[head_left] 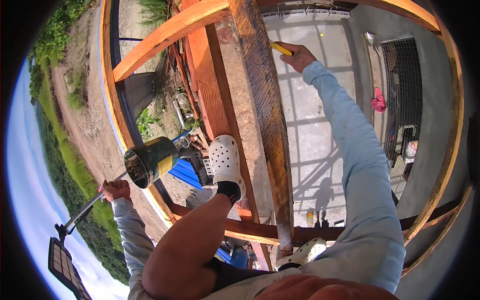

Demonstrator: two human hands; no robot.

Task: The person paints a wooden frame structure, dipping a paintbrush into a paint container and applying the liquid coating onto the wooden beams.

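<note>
While left hand (116,190) lifts, paint-streaked can (151,161) tilts.

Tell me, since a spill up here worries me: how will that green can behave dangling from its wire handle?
The green can probably swings freely: it hangs tilted from a thin wire handle in the left hand. Its open mouth faces sideways, so contents could spill.

Can (150,162): metal, paint-smeared in green and yellow — dull sheen inside.
Beam (265,115): rough wood, dark wet-looking coat with a gloss.
Other beams (165,35): wood, orange-toned, smoother and matt.
Clog (226,160): white plastic, perforated, matt.
Sleeve (360,165): pale blue cloth, soft, matt.
Handle (281,49): yellow, smooth — material unclear.
Floor (315,115): grey concrete, matt.
</note>
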